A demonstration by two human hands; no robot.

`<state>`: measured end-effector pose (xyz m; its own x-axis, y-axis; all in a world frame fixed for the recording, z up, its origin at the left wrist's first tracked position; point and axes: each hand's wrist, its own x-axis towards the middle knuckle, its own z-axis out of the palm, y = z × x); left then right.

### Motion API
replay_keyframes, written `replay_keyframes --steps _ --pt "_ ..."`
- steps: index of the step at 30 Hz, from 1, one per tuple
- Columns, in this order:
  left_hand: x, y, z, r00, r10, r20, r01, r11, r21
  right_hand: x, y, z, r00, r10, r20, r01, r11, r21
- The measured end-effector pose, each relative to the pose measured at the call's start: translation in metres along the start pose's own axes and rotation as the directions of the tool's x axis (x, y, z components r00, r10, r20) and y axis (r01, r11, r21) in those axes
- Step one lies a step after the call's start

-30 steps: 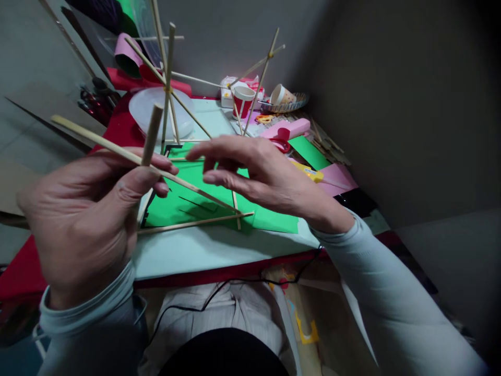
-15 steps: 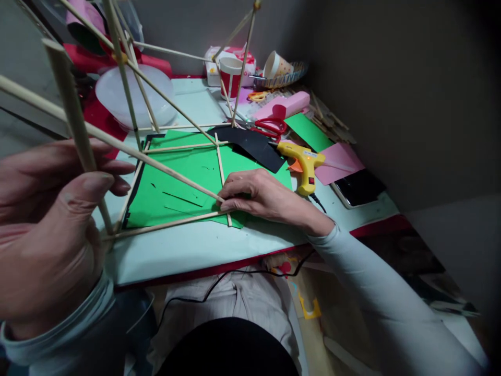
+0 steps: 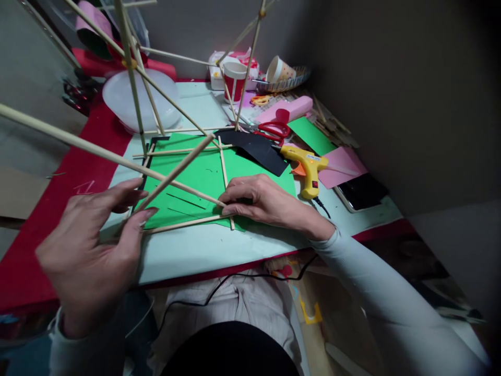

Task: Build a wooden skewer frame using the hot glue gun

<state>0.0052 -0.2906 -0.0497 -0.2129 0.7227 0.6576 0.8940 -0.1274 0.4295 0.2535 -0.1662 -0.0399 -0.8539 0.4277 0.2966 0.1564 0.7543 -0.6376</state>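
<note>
A frame of thin wooden sticks stands on the table, with a rectangular base over green paper (image 3: 266, 183) and several tilted sticks joined above it. My left hand (image 3: 94, 240) pinches a short wooden stick (image 3: 183, 166) between thumb and fingers near the base's front left corner. That stick leans to the right and crosses in front of a long slanting stick (image 3: 97, 152). At the front right corner, my right hand (image 3: 266, 201) is closed on the lower end of the long stick, beside the front base stick (image 3: 188, 223). My fingertips partly hide that joint.
A yellow glue gun (image 3: 309, 167) lies right of my right hand, its cord running off the table edge. Behind are red scissors (image 3: 274, 130), black paper (image 3: 256, 149), a red and white cup (image 3: 235, 86) and a clear plastic bowl (image 3: 136, 99). A phone (image 3: 358, 193) lies far right.
My left hand has moved right and lower, and its stick has swung from nearly upright to leaning right. My right hand keeps its grip at the corner. The view has shifted slightly.
</note>
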Motion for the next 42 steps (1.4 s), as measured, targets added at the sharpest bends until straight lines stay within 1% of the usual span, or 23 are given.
replay_keyframes --steps 2,5,7,11,12,14,15,17,19,20,23,26,28,33,39,42 --pt "-0.002 0.001 0.000 0.996 0.065 -0.058 -0.061 0.995 0.074 0.000 -0.001 0.000 1.000 -0.004 0.005 0.004 1.000 0.006" --pt "-0.006 0.002 0.002 0.986 0.105 -0.129 -0.082 0.982 0.170 0.000 -0.002 0.000 1.000 -0.017 0.012 0.017 1.000 0.016" --pt "-0.007 0.005 0.004 0.988 0.082 -0.132 -0.058 0.983 0.174 0.000 -0.002 0.000 1.000 -0.016 0.012 0.016 1.000 0.014" --pt "-0.008 0.010 0.007 0.989 -0.046 -0.141 0.064 0.989 0.131 0.000 -0.002 0.000 1.000 -0.009 0.008 0.009 1.000 0.010" --pt "-0.009 0.010 0.008 0.990 -0.037 -0.139 0.054 0.991 0.125 0.001 -0.002 0.000 1.000 -0.013 0.008 0.012 1.000 0.013" --pt "-0.013 0.009 0.009 0.992 0.058 -0.109 -0.044 0.991 0.127 0.001 -0.002 0.001 1.000 -0.008 0.008 0.008 1.000 0.025" --pt "-0.016 0.007 0.009 0.989 0.135 -0.065 -0.125 0.983 0.134 0.001 -0.002 0.002 1.000 -0.009 0.003 0.009 0.999 0.031" --pt "-0.022 0.003 0.009 0.965 0.258 0.041 -0.261 0.955 0.138 0.001 -0.001 0.002 1.000 -0.014 -0.010 0.015 0.999 0.040" --pt "-0.028 0.000 0.011 0.938 0.322 0.126 -0.336 0.934 0.118 0.001 0.000 0.003 0.999 -0.026 -0.022 0.027 0.999 0.033" --pt "-0.031 -0.001 0.012 0.930 0.335 0.152 -0.352 0.930 0.103 0.001 0.000 0.003 0.999 -0.028 -0.023 0.029 0.999 0.029" --pt "-0.033 0.000 0.015 0.920 0.338 0.200 -0.357 0.932 0.065 0.001 0.001 0.003 1.000 -0.001 -0.021 0.002 0.999 0.042" --pt "-0.031 0.004 0.017 0.896 0.366 0.250 -0.390 0.919 0.051 0.001 0.003 0.004 0.999 0.045 -0.012 -0.044 0.992 0.119" --pt "-0.028 0.007 0.017 0.889 0.378 0.259 -0.401 0.915 0.039 0.002 0.003 0.005 0.996 0.085 -0.010 -0.081 0.980 0.182" --pt "-0.025 0.014 0.018 0.907 0.362 0.217 -0.371 0.929 0.002 0.004 0.004 0.008 0.989 0.150 -0.008 -0.142 0.953 0.268" --pt "-0.026 0.014 0.018 0.909 0.348 0.230 -0.359 0.933 0.007 0.005 0.005 0.008 0.991 0.132 -0.018 -0.123 0.957 0.264" --pt "-0.025 0.015 0.019 0.912 0.343 0.226 -0.353 0.936 0.004 0.005 0.003 0.007 0.988 0.150 -0.026 -0.138 0.955 0.263"
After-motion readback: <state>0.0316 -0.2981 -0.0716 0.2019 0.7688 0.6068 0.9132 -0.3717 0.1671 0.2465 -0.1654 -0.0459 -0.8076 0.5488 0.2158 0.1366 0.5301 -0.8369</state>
